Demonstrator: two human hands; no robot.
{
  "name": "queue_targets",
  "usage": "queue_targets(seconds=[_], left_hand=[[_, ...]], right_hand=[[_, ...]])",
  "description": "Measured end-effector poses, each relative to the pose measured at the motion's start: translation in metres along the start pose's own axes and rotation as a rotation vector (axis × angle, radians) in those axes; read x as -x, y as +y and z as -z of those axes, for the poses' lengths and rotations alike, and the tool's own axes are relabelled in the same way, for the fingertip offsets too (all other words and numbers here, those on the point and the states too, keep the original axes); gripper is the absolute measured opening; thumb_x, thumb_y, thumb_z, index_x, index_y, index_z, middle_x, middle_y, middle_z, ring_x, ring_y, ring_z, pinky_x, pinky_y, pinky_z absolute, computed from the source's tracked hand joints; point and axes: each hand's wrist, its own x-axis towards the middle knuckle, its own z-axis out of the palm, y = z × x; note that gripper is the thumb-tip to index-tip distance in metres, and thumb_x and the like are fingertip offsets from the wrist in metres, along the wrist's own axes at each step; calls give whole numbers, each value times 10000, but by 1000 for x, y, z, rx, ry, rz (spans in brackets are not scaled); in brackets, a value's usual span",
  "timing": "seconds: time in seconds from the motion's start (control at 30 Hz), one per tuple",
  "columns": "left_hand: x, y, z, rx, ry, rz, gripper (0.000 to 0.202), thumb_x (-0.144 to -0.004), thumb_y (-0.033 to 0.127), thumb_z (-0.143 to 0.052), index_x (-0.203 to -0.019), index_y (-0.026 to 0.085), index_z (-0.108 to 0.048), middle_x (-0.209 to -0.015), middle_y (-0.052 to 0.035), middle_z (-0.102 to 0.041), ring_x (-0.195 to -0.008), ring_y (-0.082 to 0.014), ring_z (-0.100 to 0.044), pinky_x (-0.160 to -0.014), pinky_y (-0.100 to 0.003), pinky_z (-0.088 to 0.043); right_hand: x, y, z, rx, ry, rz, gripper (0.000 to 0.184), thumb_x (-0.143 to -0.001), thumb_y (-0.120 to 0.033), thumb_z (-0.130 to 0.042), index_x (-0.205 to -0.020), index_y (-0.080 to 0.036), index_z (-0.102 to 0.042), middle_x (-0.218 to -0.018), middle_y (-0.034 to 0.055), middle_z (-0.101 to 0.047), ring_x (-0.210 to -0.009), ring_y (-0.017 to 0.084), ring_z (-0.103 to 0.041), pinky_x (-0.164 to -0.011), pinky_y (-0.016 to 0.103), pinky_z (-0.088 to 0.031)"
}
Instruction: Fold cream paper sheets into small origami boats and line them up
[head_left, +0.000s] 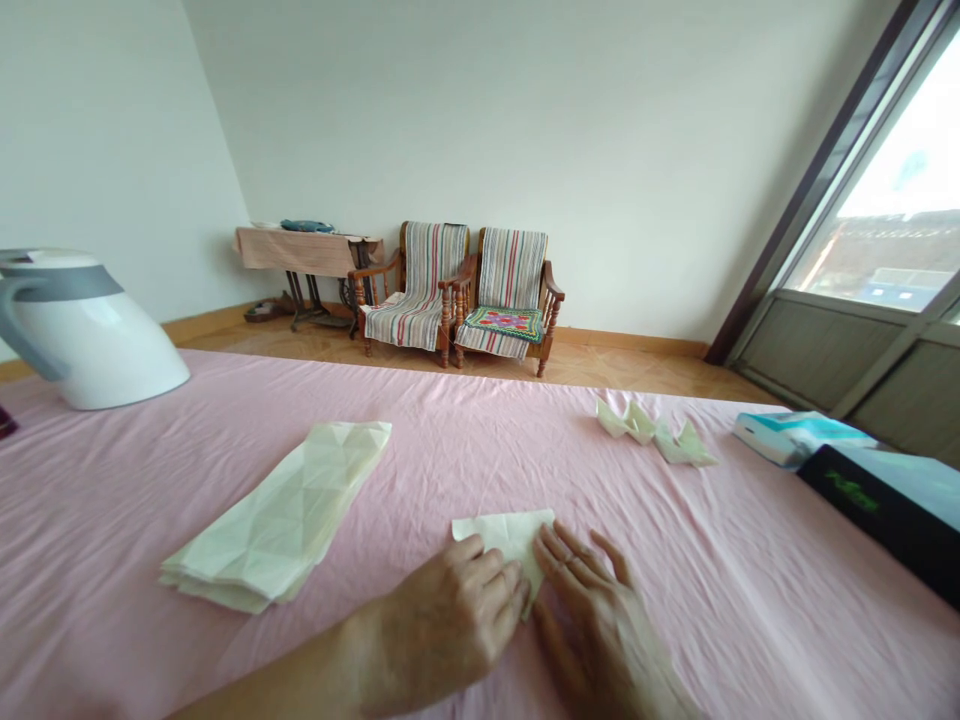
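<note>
A small piece of folded pale paper (504, 532) lies on the pink cloth in front of me. My left hand (480, 600) is closed over its lower left part, with the fingers curled down onto it. Along the paper's right edge, my right hand (592, 600) rests flat with fingers stretched out. Both hands cover the lower part of the paper. To the left is a stack of creased pale paper sheets (277, 515). Two folded paper shapes (626, 422) with pointed tips stand farther off to the right.
The pink tablecloth (450, 440) is wrinkled. A white and grey jug (112, 330) stands at the far left. On the right are a blue and white tissue pack (799, 435) and a black box (885, 510). Beyond the table, two wooden chairs (502, 265) stand by the wall.
</note>
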Motion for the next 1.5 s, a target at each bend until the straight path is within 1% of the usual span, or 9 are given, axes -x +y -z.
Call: queue_targets(seconds=[0.23,0.37,0.5,0.7,0.87,0.93,1.03,1.23,1.5], left_hand=[[-2,-4,-8,68,41,-1,125,-936,109,-540,-1013,95,-637,-906,-76,-663,-818,-194,-587,-759,-357,-463],[-1,-6,-9,113,27,38,123,-941,99,-530,-873,119,-630,-796,-43,-629,-736,-177,-555,-707,-343,-437],[4,-10,-5,157,8,56,103,-951,112,-525,-931,120,-626,-809,-43,-639,-761,-186,-557,-735,-347,-428],[10,-9,-2,237,-15,98,167,-984,131,-469,-1049,132,-623,-889,-58,-667,-804,-194,-574,-803,-360,-429],[13,-11,0,437,-43,175,200,-968,172,-504,-1141,176,-604,-994,-54,-675,-872,-204,-578,-874,-374,-401],[13,-12,-1,508,-39,201,195,-972,189,-505,-1139,192,-605,-1015,-42,-678,-897,-205,-580,-901,-376,-385],[12,-14,-4,573,-7,221,192,-999,199,-457,-1103,191,-619,-1011,-35,-684,-906,-196,-585,-906,-363,-375],[9,-15,-9,631,41,260,177,-984,190,-492,-1009,176,-666,-955,-39,-671,-878,-189,-568,-845,-322,-403],[9,-14,-10,636,56,280,138,-955,166,-546,-1024,187,-664,-947,-29,-665,-888,-181,-580,-881,-338,-406]], right_hand=[[-9,-7,7,-128,41,128,467,-775,-80,-434,-1211,-110,-599,-1220,105,-655,-1135,247,-613,-929,419,-486],[-11,-9,10,-161,31,156,428,-794,-70,-432,-1178,-70,-622,-1203,136,-659,-1129,255,-618,-910,406,-520],[-9,-7,7,-186,7,152,378,-846,-109,-475,-1196,-84,-616,-1216,133,-653,-1136,268,-610,-912,417,-525],[-7,-1,1,-211,5,105,345,-879,-116,-486,-1197,-140,-618,-1213,89,-662,-1131,260,-611,-918,418,-519],[-11,9,0,-150,-54,-38,309,-883,-117,-465,-1139,-116,-638,-1196,151,-660,-1099,307,-620,-884,480,-511],[-13,12,-3,-150,-21,-108,281,-885,-165,-498,-1122,-111,-638,-1214,178,-640,-1102,326,-607,-888,503,-494],[-17,16,-13,-219,104,-165,393,-864,-206,-542,-1239,-90,-549,-1247,191,-607,-1139,325,-566,-914,504,-465],[-23,20,-26,-334,156,-208,400,-818,-183,-592,-1214,-177,-538,-1101,105,-657,-1026,265,-589,-866,435,-463],[-29,22,-15,-376,120,-199,333,-844,-165,-567,-1171,-227,-584,-1013,70,-647,-962,252,-564,-829,430,-418]])
